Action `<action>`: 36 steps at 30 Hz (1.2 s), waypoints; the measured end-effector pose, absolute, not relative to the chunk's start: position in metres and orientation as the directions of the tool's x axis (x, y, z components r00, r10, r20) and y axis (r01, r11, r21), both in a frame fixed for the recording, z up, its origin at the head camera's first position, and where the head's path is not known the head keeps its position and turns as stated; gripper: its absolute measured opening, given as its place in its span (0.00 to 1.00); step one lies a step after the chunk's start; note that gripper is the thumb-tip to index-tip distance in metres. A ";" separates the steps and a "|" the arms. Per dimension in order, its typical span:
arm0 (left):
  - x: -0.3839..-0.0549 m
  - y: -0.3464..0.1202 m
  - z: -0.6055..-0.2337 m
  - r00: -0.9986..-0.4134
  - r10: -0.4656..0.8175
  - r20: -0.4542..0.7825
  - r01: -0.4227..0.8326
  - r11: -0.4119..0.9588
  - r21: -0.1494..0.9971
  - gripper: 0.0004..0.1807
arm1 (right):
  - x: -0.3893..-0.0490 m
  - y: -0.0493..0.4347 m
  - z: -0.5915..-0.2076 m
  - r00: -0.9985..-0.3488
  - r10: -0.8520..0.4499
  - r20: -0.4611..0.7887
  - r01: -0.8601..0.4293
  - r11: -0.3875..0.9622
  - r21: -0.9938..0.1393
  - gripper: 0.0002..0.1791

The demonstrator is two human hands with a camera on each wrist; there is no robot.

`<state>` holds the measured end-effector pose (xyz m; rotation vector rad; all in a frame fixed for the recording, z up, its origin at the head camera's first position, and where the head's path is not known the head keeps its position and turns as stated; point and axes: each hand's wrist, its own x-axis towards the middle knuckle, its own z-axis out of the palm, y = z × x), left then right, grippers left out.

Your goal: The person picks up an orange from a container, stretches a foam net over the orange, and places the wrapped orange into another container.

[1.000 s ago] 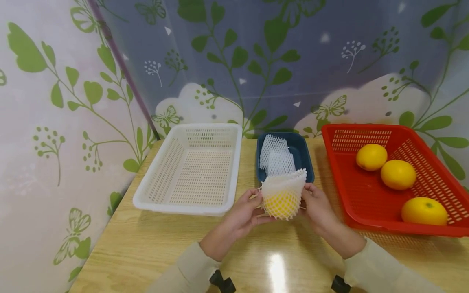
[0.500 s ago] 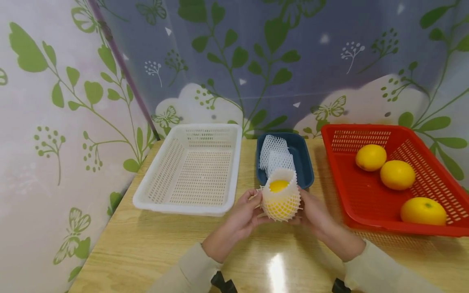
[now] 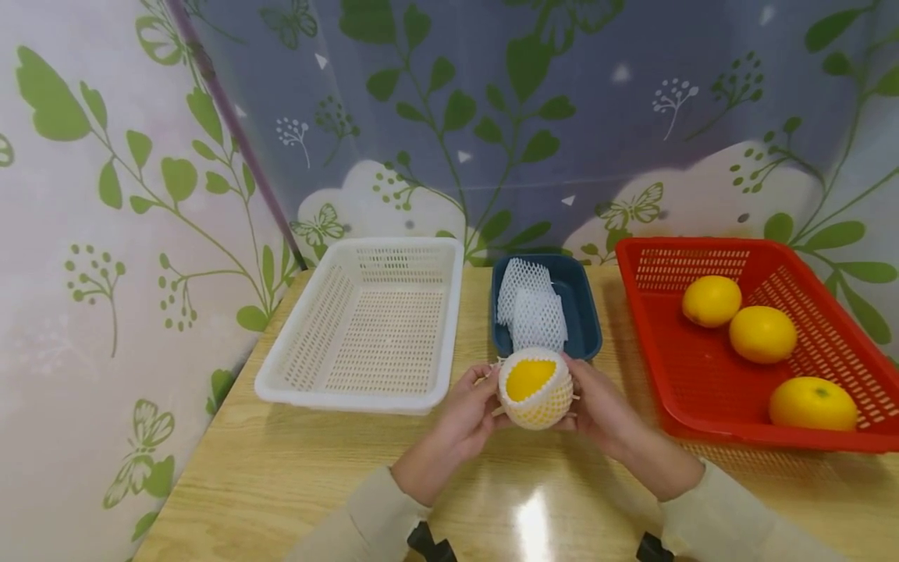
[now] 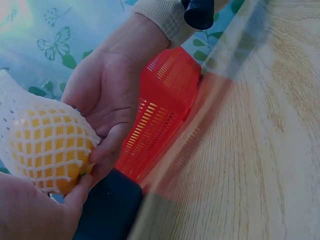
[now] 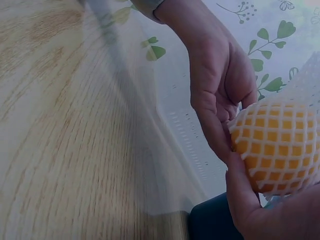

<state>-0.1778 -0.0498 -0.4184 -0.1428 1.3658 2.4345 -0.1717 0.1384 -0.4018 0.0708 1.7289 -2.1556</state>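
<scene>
Both hands grip a yellow citrus fruit [image 3: 528, 381] in a white foam net sleeve [image 3: 548, 407], raised over the table's middle. The left hand [image 3: 469, 407] holds its left side, thumb up on the net. Around the right side curls the right hand [image 3: 597, 402]; some fingertips are hidden behind the fruit. The sleeve's mouth leaves a patch of yellow skin bare in the head view. In the left wrist view the net [image 4: 50, 145] is stretched over the fruit, with the right hand [image 4: 107, 95] beyond it. The right wrist view shows the left hand [image 5: 215, 85] across from the right.
Just behind the hands stands a dark blue tray [image 3: 584, 312] with white foam nets [image 3: 537, 316] in it. A white basket [image 3: 442, 398] is on the left. To the right, a red basket [image 3: 674, 390] holds three yellow fruits [image 3: 762, 334].
The sleeve's mouth, upright and covering the fruit a second ago, now sits lower and tilts toward the head camera, baring yellow skin. The right fingers have shifted inward; the left hand has hardly moved.
</scene>
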 end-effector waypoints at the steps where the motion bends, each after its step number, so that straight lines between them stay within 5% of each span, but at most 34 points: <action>1: -0.177 -0.049 -0.419 -0.938 0.240 -0.251 -0.339 -0.480 0.809 0.09 | -0.172 0.138 -0.402 -0.930 -0.249 -0.270 0.317 -0.173 -0.933 0.25; 9: -0.173 -0.045 -0.420 -0.927 0.247 -0.283 -0.369 -0.464 0.805 0.05 | -0.171 0.136 -0.405 -0.955 -0.140 -0.260 0.285 -0.203 -0.937 0.09; 21: -0.173 -0.053 -0.416 -0.832 0.446 -0.329 -0.513 -0.394 0.763 0.28 | -0.168 0.136 -0.405 -0.967 -0.026 -0.255 0.255 -0.160 -0.953 0.09; 29: -0.173 -0.055 -0.416 -0.829 0.475 -0.295 -0.495 -0.380 0.781 0.31 | -0.168 0.134 -0.408 -0.964 -0.005 -0.267 0.266 -0.113 -0.957 0.07; 33: -0.173 -0.057 -0.415 -0.842 0.460 -0.281 -0.472 -0.377 0.797 0.32 | -0.168 0.134 -0.410 -0.956 -0.044 -0.289 0.292 -0.115 -0.950 0.11; 36: -0.173 -0.057 -0.414 -0.849 0.451 -0.274 -0.463 -0.388 0.797 0.30 | -0.170 0.135 -0.411 -0.943 -0.098 -0.319 0.329 -0.127 -0.936 0.23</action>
